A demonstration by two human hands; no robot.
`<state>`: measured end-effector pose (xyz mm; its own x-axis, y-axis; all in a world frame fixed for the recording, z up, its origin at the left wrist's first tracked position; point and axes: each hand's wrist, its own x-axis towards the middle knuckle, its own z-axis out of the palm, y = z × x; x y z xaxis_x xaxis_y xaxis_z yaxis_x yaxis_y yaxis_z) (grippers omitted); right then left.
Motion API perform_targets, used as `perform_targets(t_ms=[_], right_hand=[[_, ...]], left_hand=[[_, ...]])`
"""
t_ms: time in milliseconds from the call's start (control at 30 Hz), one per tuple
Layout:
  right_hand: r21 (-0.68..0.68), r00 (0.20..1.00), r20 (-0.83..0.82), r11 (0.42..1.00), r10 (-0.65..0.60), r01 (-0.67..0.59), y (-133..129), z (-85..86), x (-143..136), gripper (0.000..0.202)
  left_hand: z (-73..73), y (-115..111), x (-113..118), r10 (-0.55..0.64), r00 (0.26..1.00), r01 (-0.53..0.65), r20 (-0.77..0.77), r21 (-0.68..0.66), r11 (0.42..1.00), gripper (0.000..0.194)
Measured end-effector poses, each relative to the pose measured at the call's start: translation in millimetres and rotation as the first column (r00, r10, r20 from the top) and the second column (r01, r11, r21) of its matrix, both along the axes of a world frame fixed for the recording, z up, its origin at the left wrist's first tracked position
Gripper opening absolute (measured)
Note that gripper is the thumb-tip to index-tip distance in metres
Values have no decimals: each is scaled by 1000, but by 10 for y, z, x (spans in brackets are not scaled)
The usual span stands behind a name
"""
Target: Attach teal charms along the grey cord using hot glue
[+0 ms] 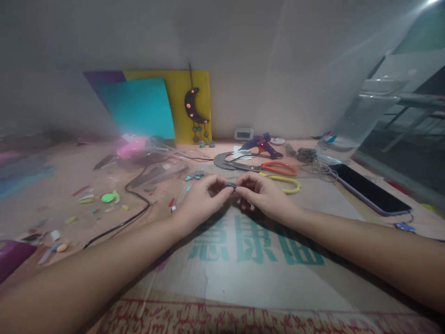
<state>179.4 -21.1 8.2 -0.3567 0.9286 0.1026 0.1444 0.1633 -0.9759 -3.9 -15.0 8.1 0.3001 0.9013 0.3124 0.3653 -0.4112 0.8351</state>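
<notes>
Close together over the cardboard sheet, my left hand (201, 197) and my right hand (267, 195) both pinch a small grey piece (231, 184) between thumbs and fingertips. It is too small and covered for me to tell its kind. Small teal and grey bits (194, 175) lie just beyond my left hand. Behind my right hand are scissors (280, 168) with one orange and one yellow handle loop. A flat grey crescent shape (222, 161) lies by their blades.
A glue gun (262, 144) with a red light lies at the back, beside grey twine (304, 154). A phone (371, 189) and a clear plastic container (351, 120) are right. Paper scraps (109, 198) and a black cord (137, 211) are left. A dark moon ornament (191, 106) hangs before yellow card.
</notes>
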Motion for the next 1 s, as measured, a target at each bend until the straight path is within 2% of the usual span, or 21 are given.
perform_targets(t_ms=[133,267,467,633,733,1000], right_hand=[[-4,996,-70,999,-47,47,7,1,0,25],[54,998,-49,998,-42,44,22,-11,20,32],[65,998,22,996,-56,54,43,-3,22,35],[-28,998,-44,999,-37,36,21,0,-7,36],[-36,998,-54,999,-34,32,14,-8,-11,37],[-2,999,-34,999,-39,39,15,9,3,36]], left_hand=[[0,21,-4,33,999,-29,41,-93,995,17],[0,26,-7,84,995,-76,52,-135,988,17],[-8,8,-5,46,998,-43,41,-72,997,19],[-27,-4,-12,27,1000,-27,1,-5,1000,19],[-49,1,-21,19,1000,-18,-20,47,999,20],[-41,-5,-15,-34,999,34,-4,23,999,19]])
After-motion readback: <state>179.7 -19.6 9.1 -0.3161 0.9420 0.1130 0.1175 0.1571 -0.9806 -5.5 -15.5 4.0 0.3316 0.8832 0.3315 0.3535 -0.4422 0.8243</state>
